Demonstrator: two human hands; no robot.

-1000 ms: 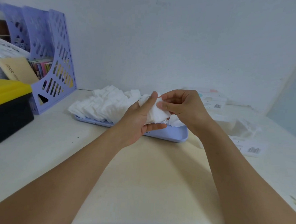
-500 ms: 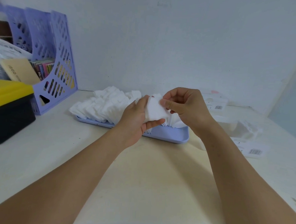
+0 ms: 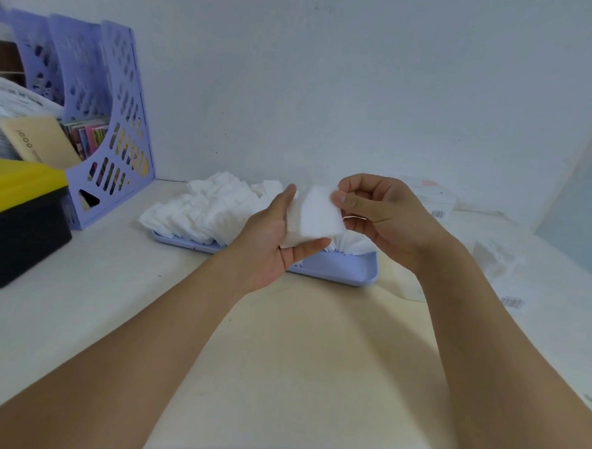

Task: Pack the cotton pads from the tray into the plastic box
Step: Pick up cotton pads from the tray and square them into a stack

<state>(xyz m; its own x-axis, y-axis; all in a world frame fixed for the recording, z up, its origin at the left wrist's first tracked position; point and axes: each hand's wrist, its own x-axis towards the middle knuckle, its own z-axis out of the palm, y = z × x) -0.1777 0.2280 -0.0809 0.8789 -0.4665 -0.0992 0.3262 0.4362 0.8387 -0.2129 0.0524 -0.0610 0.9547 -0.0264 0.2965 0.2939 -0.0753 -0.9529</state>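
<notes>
At frame centre, above the tray [image 3: 337, 269], the left hand [image 3: 273, 247] cups a cotton-pad stack [image 3: 317, 215] while the right hand [image 3: 381, 215] fingers [image 3: 344, 198] pinch its top corner.

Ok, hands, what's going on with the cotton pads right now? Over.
Left hand holds a stack of cotton pads. Right hand pinches its top corner. Heap of pads on the tray. Nothing in the way.
</notes>
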